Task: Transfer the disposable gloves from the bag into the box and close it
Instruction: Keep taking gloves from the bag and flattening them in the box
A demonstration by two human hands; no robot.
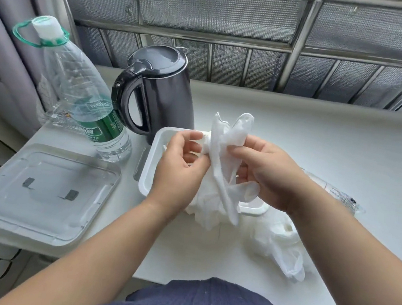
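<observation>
Pinching gloves above the box, left hand and right hand curl inward.

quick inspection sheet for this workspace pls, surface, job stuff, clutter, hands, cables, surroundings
surface: white table, plain top.
job's things: white box open; held gloves bunched above it; loose gloves on the table, right of the box; clear lid lying off to the left; bag partly hidden behind the right forearm.
clutter: black kettle and water bottle behind the box.
hands: left hand and right hand both pinch the held gloves.
cables: nothing seen.
surroundings: meshed window behind, grey curtain at left.
</observation>
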